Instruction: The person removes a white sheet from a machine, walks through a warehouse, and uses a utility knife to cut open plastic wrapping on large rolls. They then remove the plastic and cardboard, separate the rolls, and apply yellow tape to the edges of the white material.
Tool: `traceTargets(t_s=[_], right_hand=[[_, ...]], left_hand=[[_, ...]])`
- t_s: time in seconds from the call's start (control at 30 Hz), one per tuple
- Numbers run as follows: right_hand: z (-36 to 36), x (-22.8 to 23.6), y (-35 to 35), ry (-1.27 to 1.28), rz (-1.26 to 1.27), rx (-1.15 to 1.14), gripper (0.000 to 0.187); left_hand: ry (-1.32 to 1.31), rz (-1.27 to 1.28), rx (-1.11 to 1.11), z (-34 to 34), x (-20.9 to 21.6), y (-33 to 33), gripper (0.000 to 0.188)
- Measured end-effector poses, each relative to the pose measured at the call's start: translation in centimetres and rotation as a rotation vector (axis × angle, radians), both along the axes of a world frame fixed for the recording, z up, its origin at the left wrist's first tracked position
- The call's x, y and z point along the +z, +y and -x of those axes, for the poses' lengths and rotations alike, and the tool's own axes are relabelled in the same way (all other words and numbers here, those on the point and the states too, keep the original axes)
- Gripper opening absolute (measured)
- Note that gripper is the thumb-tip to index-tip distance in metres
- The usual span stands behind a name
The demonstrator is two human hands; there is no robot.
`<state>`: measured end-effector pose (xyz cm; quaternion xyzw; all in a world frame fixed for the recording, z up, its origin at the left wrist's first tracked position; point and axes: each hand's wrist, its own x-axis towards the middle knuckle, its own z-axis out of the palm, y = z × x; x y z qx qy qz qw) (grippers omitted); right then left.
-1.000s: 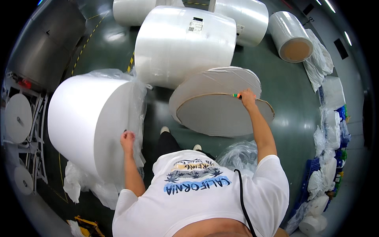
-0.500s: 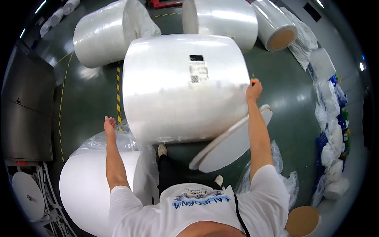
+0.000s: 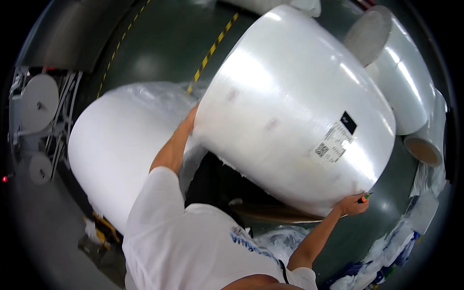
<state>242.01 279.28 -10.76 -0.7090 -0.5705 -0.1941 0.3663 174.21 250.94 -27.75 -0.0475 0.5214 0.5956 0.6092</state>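
A large white film-wrapped roll [image 3: 280,92] lies on its side in front of me, with a printed label [image 3: 333,142] on its surface. My left hand [image 3: 191,118] touches the roll's left end edge; its fingers are mostly hidden there. At the lower right edge of the roll, my right hand [image 3: 352,205] is closed around a small orange-and-black utility knife [image 3: 364,198]. Left of my body lies a second white roll [image 3: 121,140], loose clear plastic wrap [image 3: 162,92] around its far end.
Brown-edged round boards [image 3: 275,212] lie by the near side of the big roll. Clear plastic [image 3: 282,239] is heaped near my right arm. More wrapped rolls [image 3: 406,87] stand at the far right. Machine frames with discs [image 3: 41,104] are at the left. Yellow-black tape [image 3: 212,53] marks the floor.
The view has swung left and closer to the big roll. My left hand has come from the air to the roll's left edge. My right hand still holds the utility knife at the right edge.
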Motion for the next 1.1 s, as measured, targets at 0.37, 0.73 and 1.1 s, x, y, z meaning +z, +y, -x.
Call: traceTargets(t_s=[0.37, 0.73, 1.1], right_hand=[[-4.4, -0.6, 8.5, -0.179, -0.042, 0.167, 0.027], [4.4, 6.4, 4.4, -0.315, 0.320, 0.295, 0.034], [18.2, 2.2, -42.2, 0.454, 1.282, 1.182, 0.036]], left_hand=[[0.343, 0.344, 0.166, -12.1, -1.8, -3.8, 0.052], [1.171, -0.095, 0.015, -32.5, 18.1, -26.9, 0.012], [0.608, 0.440, 0.451, -41.9, 26.2, -62.9, 0.039]])
